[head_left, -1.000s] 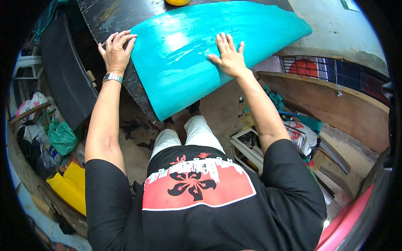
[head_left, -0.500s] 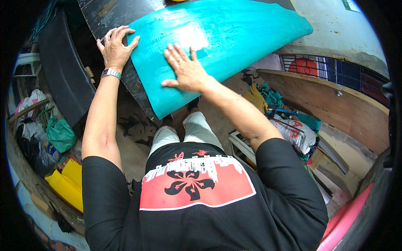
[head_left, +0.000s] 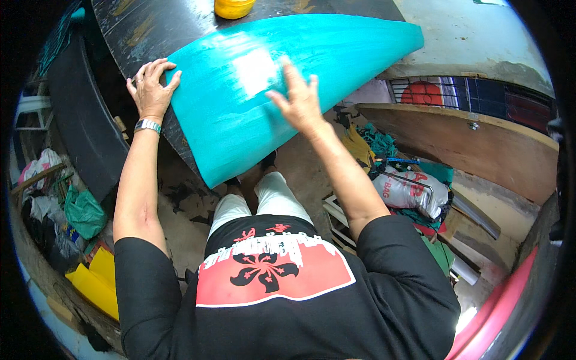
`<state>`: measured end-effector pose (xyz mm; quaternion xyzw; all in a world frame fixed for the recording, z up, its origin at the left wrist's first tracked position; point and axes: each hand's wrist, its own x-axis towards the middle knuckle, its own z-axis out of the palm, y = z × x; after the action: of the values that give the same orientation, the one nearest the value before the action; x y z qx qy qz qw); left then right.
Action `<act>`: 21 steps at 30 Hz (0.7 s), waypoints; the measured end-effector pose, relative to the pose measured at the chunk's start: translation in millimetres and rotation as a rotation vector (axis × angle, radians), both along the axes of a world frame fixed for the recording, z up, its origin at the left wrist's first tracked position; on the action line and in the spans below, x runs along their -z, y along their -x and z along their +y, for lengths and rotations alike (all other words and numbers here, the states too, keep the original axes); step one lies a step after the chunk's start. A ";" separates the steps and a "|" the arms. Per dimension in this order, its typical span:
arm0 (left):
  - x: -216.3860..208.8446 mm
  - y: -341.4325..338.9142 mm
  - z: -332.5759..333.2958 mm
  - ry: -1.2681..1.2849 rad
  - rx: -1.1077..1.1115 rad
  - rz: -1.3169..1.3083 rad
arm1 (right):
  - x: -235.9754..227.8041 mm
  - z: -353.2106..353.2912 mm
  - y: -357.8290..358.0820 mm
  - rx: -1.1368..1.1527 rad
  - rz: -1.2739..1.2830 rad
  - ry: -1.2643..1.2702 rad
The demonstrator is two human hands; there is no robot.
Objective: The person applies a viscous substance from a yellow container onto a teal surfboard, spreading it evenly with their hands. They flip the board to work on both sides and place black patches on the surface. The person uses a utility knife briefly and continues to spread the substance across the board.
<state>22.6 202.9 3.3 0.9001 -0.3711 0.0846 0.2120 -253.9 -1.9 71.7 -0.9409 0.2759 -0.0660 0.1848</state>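
A large turquoise sheet (head_left: 240, 132), wide at the left and tapering toward the right, lies across a dark tabletop (head_left: 162, 24) and overhangs its near edge. Light glares off the sheet's middle. My left hand (head_left: 153, 90) rests at the sheet's left edge, fingers spread and bent, the thumb against the edge and the fingertips by the tabletop. Over the right half of the sheet is my right hand (head_left: 300, 102), its fingers apart and slightly blurred. It holds nothing and seems raised off the surface, with a shadow beneath it.
A yellow tub (head_left: 234, 7) stands at the table's far side. To the left hangs a curved black sheet (head_left: 78, 114), with bags and a yellow piece (head_left: 99, 282) below. On the right are a wooden board (head_left: 456, 141) and a stuffed white bag (head_left: 411, 192).
My right hand has moved right and lifted from the sheet, where it lay flat. My left hand stays at the left edge. The view has shifted, bringing more of the yellow tub into sight.
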 end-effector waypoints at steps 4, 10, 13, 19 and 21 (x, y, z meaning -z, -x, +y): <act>-0.9 2.4 -0.2 -0.002 -0.027 0.032 | 2.6 -45.2 23.4 0.047 0.260 -0.030; -30.5 -3.4 -25.9 -0.129 -0.021 0.031 | 6.8 -47.9 30.7 -0.040 0.357 -0.008; -44.7 6.3 -63.2 -0.036 0.184 0.041 | 2.6 -51.6 27.9 -0.056 0.401 0.003; -59.7 40.8 -116.6 -0.338 0.294 0.085 | -3.9 -62.5 22.7 -0.115 0.341 0.073; -66.3 42.5 -120.1 -0.391 0.274 0.116 | -7.6 -75.2 15.7 -0.152 0.374 0.079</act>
<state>-19.8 82.8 69.6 0.8686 -0.4863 -0.0704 0.0641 -269.7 -77.1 79.3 -0.9614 0.2308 0.1134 0.0977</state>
